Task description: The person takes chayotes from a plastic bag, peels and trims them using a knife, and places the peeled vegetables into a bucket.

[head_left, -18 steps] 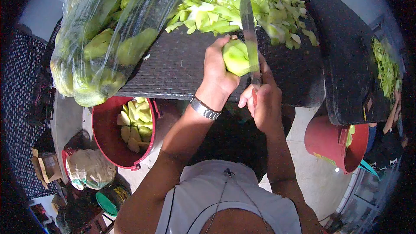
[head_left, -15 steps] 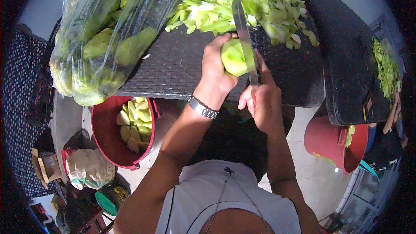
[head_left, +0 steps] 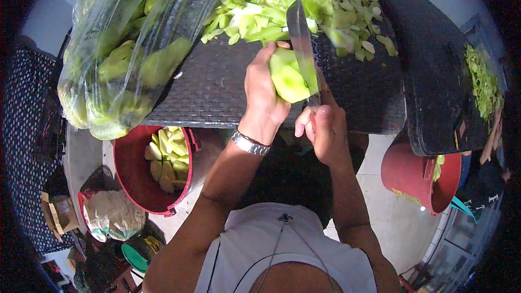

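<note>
Pale green vegetable, near the middle of the frame and a little above it, over the near part of the dark table. Clamped in the left hand, with palm and digits wrapped around the left flank and fingertips reaching the upper end. Right hand closed around the handle of the knife, handle mostly hidden apart from a reddish sliver. Blade lying across the vegetable's right side; cannot tell whether cutting edge and flesh are touching.

Likely light enough for 1 hand, firm and crisp rather than soft, hard to crush. Probably slippery on the smooth, faceted, shiny faces. Best held cupped around the left flank, digits clear of the blade side.

Thin, long, broad blade, dull grey and stiff-looking. Tight woven texture on the tabletop. Loose heap of curled, flat peelings at upper centre, pale to bright green, limp and moist-looking. Clear, wrinkled plastic bag at upper left, thin and glossy, over rounded, lumpy green vegetables. Round red tub at lower left, smooth-walled, with pale, smooth-sided pieces inside. Metal-link watch on the left wrist
</note>
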### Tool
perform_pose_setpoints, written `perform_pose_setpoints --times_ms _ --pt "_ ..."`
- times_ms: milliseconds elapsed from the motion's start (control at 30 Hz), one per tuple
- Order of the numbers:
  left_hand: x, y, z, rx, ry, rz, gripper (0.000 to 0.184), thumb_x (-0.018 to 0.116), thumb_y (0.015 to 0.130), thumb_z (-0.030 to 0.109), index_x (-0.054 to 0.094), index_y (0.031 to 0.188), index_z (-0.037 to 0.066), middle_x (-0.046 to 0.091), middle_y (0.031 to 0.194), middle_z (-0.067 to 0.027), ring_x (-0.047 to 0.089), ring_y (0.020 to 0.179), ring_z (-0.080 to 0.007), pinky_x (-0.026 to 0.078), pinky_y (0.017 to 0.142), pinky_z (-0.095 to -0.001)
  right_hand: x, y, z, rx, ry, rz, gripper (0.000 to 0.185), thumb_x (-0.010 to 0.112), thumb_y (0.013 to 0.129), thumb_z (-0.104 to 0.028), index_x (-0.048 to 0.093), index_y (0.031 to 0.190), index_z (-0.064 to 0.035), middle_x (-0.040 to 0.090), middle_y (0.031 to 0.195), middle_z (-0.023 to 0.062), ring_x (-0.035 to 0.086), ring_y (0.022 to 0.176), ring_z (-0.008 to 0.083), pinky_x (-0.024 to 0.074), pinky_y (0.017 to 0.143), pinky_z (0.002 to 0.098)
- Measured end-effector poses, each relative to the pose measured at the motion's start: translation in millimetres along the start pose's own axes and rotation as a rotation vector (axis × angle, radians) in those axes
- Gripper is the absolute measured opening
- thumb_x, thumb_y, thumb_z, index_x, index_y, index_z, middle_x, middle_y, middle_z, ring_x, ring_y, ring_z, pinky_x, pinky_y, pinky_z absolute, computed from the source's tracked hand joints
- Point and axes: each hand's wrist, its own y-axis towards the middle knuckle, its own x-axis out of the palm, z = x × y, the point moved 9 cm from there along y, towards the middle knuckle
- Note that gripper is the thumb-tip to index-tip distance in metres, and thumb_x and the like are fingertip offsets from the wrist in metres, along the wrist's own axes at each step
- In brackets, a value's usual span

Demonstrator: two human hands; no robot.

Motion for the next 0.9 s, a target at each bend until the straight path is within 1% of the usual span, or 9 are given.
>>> perform_pose_setpoints --times_ms 167,267,367,500,567,633,733,833,900 --pt "-6 13 23 0.171 0.171 0.036 0.033 0.047 0.108 0.032 0.062 0.102 0.003 0.066 0.091 -0.0093 0.066 0.083 -0.0198 0.055 0.076 -0.0348 -15 1 1 0.068 -0.097 0.085 0.055 0.043 0.108 -0.039 0.038 0.151 -0.0043 0.062 0.065 0.0086 0.063 0.057 0.0198 0.0511 0.057 0.0358" --pt "-1 18 40 0.200 0.217 0.005 0.048 0.039 0.110 0.039 0.063 0.115 -0.003 0.068 0.102 -0.0134 0.067 0.088 -0.0234 0.054 0.083 -0.0373 -22 -1 0 0.100 -0.271 0.158 0.031 0.051 0.106 -0.023 0.050 0.129 -0.0023 0.064 0.069 0.0153 0.068 0.062 0.0321 0.0512 0.057 0.0428" --pt "-14 31 25 0.164 0.285 0.076 0.056 0.037 0.110 0.044 0.062 0.121 -0.005 0.067 0.111 -0.0143 0.067 0.099 -0.0248 0.052 0.091 -0.0370 -16 1 -1 -0.106 -0.510 0.146 0.016 0.055 0.104 -0.013 0.050 0.114 -0.0021 0.063 0.074 0.0229 0.066 0.071 0.0463 0.0493 0.059 0.0518" --pt "-21 28 59 0.547 1.007 0.057 0.059 0.038 0.110 0.043 0.059 0.129 -0.008 0.066 0.125 -0.0219 0.063 0.113 -0.0275 0.045 0.101 -0.0392 -17 5 -6 -0.073 -0.561 0.120 0.013 0.056 0.102 -0.011 0.050 0.110 -0.0015 0.062 0.079 0.0287 0.063 0.080 0.0519 0.0460 0.062 0.0585" --pt "13 -16 103 0.836 1.108 0.168 0.048 0.046 0.107 0.035 0.061 0.126 -0.007 0.066 0.120 -0.0264 0.063 0.115 -0.0372 0.045 0.103 -0.0404 -16 4 -14 -0.130 -0.619 0.146 0.012 0.054 0.103 -0.011 0.049 0.108 -0.0013 0.063 0.080 0.0283 0.064 0.079 0.0513 0.0467 0.062 0.0586" --pt "42 -46 127 1.133 1.021 0.071 0.039 0.052 0.104 0.027 0.063 0.123 -0.006 0.067 0.117 -0.0253 0.064 0.113 -0.0388 0.045 0.103 -0.0419 -16 4 -20 -0.141 -0.696 0.142 0.013 0.054 0.103 -0.012 0.049 0.107 -0.0012 0.063 0.080 0.0279 0.064 0.078 0.0511 0.0483 0.063 0.0583" --pt "104 -63 117 1.506 1.398 -0.529 0.033 0.061 0.098 0.027 0.067 0.116 0.000 0.069 0.115 -0.0175 0.065 0.113 -0.0370 0.044 0.107 -0.0484 -14 5 -21 -0.108 -0.801 0.123 0.015 0.053 0.104 -0.015 0.049 0.108 -0.0015 0.064 0.081 0.0256 0.065 0.076 0.0502 0.0509 0.062 0.0568" --pt "117 -41 75 1.462 1.775 -0.940 0.036 0.058 0.098 0.030 0.069 0.116 0.001 0.068 0.120 -0.0175 0.061 0.123 -0.0354 0.037 0.116 -0.0530 -12 7 -18 -0.028 -0.863 0.093 0.017 0.053 0.104 -0.017 0.048 0.109 -0.0022 0.064 0.080 0.0239 0.065 0.075 0.0490 0.0523 0.061 0.0552" --pt "110 -21 65 1.444 1.818 -1.024 0.034 0.060 0.096 0.032 0.070 0.110 0.003 0.068 0.119 -0.0156 0.061 0.123 -0.0340 0.035 0.117 -0.0556 -12 9 -18 0.023 -0.901 0.070 0.017 0.053 0.104 -0.018 0.048 0.109 -0.0026 0.064 0.079 0.0233 0.066 0.073 0.0473 0.0528 0.060 0.0540"
